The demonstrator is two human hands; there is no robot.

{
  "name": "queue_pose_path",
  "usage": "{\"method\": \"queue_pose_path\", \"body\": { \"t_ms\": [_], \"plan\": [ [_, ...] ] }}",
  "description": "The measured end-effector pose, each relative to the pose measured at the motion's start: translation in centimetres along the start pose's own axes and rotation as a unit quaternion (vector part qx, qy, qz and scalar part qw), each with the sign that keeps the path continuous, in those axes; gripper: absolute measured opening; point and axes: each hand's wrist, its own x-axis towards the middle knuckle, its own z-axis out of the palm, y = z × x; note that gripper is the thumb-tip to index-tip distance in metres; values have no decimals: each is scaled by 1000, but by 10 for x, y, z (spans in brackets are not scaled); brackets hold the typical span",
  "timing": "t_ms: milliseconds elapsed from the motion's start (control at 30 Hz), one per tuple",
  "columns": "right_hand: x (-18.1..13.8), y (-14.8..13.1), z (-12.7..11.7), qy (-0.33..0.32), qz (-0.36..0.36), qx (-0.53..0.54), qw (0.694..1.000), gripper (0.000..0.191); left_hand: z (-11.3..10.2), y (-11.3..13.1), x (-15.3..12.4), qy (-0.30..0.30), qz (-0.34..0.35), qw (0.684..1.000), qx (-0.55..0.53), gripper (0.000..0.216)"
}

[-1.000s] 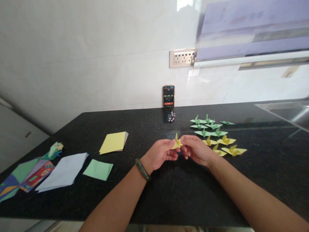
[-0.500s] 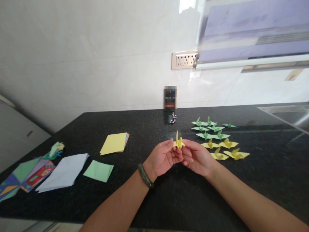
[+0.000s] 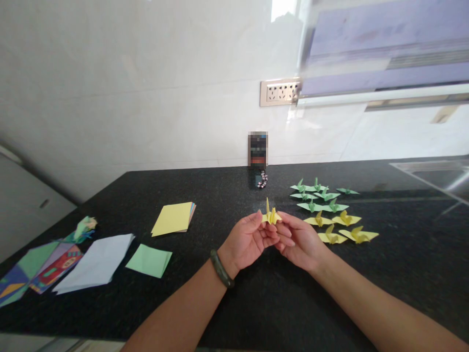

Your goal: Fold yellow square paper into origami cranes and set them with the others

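Note:
Between my two hands is a yellow paper crane (image 3: 271, 216), its pointed tail or neck standing up. My left hand (image 3: 249, 238), with a dark green bangle (image 3: 221, 269) on the wrist, pinches one wing between thumb and fingers. The other wing is pinched by my right hand (image 3: 298, 239). Both sets of fingertips meet just under the crane, above the counter. To the right of my right hand lie several yellow paper cranes (image 3: 358, 235), and behind them several green paper cranes (image 3: 332, 205) in rows.
On the black counter (image 3: 227, 313), a stack of yellow-topped paper (image 3: 171, 218) lies left of centre. Green sheets (image 3: 149, 260), white sheets (image 3: 95, 261) and a colourful packet (image 3: 54, 266) are farther left. A pixelated dark object (image 3: 258, 149) leans on the wall, below a socket panel (image 3: 280, 93).
Almost nothing differs. The crane's wings look slightly more spread between my fingers, and the whole view has shifted by a few pixels.

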Motion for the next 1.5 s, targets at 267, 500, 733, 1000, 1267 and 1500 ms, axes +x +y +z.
{"method": "queue_pose_path", "body": {
  "t_ms": [267,500,733,1000,1267,1500],
  "plan": [
    [1,1,0,11,-8,14,1000,29,3,0,0,10,8,1000,1,29],
    [2,2,-1,15,-16,3,1000,30,3,-1,0,23,9,1000,8,24],
    [2,-10,-5,30,-51,42,997,20,0,10,-1,50,52,997,20,19],
    [4,-8,-5,41,-68,-42,996,27,1,11,3,116,33,982,143,54],
    [3,-6,-2,22,-47,-41,998,30,-4,8,2,54,30,995,83,21],
    [4,-16,-3,66,-134,-66,986,26,-3,11,4,78,42,993,78,20]
  ]
}}
